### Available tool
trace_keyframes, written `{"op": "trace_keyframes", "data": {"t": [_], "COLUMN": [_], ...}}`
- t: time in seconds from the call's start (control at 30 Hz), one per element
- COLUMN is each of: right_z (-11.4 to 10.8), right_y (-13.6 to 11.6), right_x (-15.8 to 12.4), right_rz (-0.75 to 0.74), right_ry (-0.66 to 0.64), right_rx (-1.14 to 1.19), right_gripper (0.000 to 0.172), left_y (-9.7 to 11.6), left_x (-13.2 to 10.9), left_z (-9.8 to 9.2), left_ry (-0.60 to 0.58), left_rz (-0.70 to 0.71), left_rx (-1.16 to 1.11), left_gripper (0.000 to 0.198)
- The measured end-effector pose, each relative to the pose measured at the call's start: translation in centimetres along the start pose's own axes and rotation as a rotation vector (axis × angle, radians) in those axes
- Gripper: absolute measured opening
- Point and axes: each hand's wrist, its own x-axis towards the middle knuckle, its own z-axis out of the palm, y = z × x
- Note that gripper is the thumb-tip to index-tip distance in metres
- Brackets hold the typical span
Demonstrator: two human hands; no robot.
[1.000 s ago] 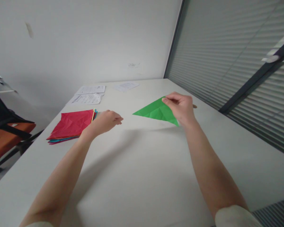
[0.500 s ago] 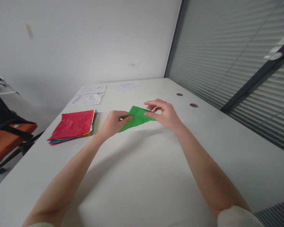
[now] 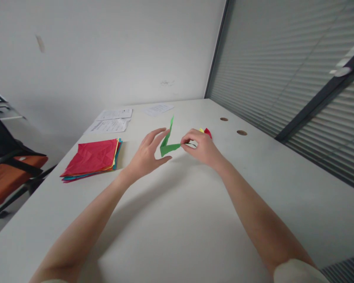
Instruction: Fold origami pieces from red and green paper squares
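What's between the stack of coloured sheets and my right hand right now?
In the head view, your left hand and the bent green paper are between the stack and your right hand, which pinches the paper's end.

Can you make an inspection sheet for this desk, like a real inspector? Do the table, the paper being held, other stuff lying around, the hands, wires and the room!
Surface: white table, with two round holes, near one and far one.
Job's things: green paper, bent into a V.
Clutter: stack of coloured sheets, red on top; printed papers farther back; something red and yellow, partly hidden behind the right hand.
Hands: right pinches the paper; left hand is open beside it, touching unclear.
Cables: nothing seen.
Surroundings: pale wall, blinds on the right, orange-seated chair on the left.
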Motion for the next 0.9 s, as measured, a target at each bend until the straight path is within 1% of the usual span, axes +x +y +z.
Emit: {"op": "trace_keyframes", "data": {"t": [0.03, 0.1, 0.13, 0.17, 0.27, 0.3, 0.37, 0.43, 0.5, 0.53, 0.57, 0.67, 0.7, 0.73, 0.77, 0.83, 0.87, 0.9], "right_z": [0.1, 0.2, 0.2, 0.3, 0.5, 0.6, 0.9, 1.2, 1.6, 1.8, 2.0, 2.6, 2.8, 3.0, 3.2, 3.6, 3.7, 3.8], "right_y": [-0.1, -0.3, -0.3, -0.2, 0.2, 0.4, 1.2, 2.1, 3.0, 3.5, 3.9, 4.8, 5.0, 5.1, 5.2, 5.4, 5.4, 5.5], "right_x": [0.0, -0.1, -0.3, -0.5, -1.8, -2.5, -4.0, -5.8, -7.5, -8.2, -8.8, -9.9, -10.0, -10.1, -10.1, -10.2, -10.3, -10.3], "right_rz": [-0.038, -0.113, -0.151, -0.188, -0.276, -0.295, -0.325, -0.331, -0.297, -0.257, -0.204, -0.057, -0.029, -0.016, -0.022, -0.076, -0.107, -0.131], "right_ry": [-0.003, -0.010, -0.017, -0.028, -0.089, -0.118, -0.188, -0.250, -0.286, -0.283, -0.250, -0.107, -0.079, -0.077, -0.094, -0.165, -0.204, -0.235], "right_rx": [-0.022, -0.088, -0.128, -0.169, -0.271, -0.298, -0.342, -0.365, -0.355, -0.350, -0.349, -0.302, -0.272, -0.243, -0.221, -0.197, -0.190, -0.185], "right_gripper": [0.008, 0.010, 0.011, 0.013, 0.017, 0.018, 0.020, 0.019, 0.016, 0.027, 0.038, 0.059, 0.063, 0.062, 0.056, 0.037, 0.030, 0.026], "left_y": [0.1, 0.0, -0.2, -0.4, -1.3, -1.7, -2.3, -2.8, -3.1, -3.2, -3.2, -3.0, -2.9, -2.7, -2.6, -2.3, -2.2, -2.1], "left_x": [0.0, -0.1, -0.2, -0.4, -1.1, -1.5, -2.5, -3.8, -5.0, -5.6, -6.0, -6.6, -6.6, -6.6, -6.6, -6.6, -6.7, -6.7], "left_z": [0.0, 0.3, 0.5, 0.8, 2.0, 2.6, 3.8, 5.1, 6.2, 6.6, 6.9, 7.3, 7.4, 7.6, 7.7, 7.9, 8.1, 8.2], "left_ry": [-0.025, -0.061, -0.057, -0.036, 0.064, 0.081, 0.071, 0.016, -0.043, -0.058, -0.063, -0.073, -0.080, -0.089, -0.097, -0.105, -0.106, -0.102], "left_rz": [0.051, 0.107, 0.113, 0.106, 0.018, -0.014, -0.036, -0.018, 0.007, 0.008, 0.009, 0.032, 0.042, 0.048, 0.052, 0.041, 0.029, 0.011], "left_rx": [0.096, 0.247, 0.303, 0.348, 0.434, 0.452, 0.493, 0.518, 0.525, 0.526, 0.529, 0.522, 0.515, 0.508, 0.498, 0.476, 0.463, 0.450], "left_gripper": [0.061, 0.034, 0.021, 0.011, 0.014, 0.015, 0.020, 0.025, 0.026, 0.025, 0.024, 0.024, 0.024, 0.024, 0.025, 0.025, 0.027, 0.029]}}
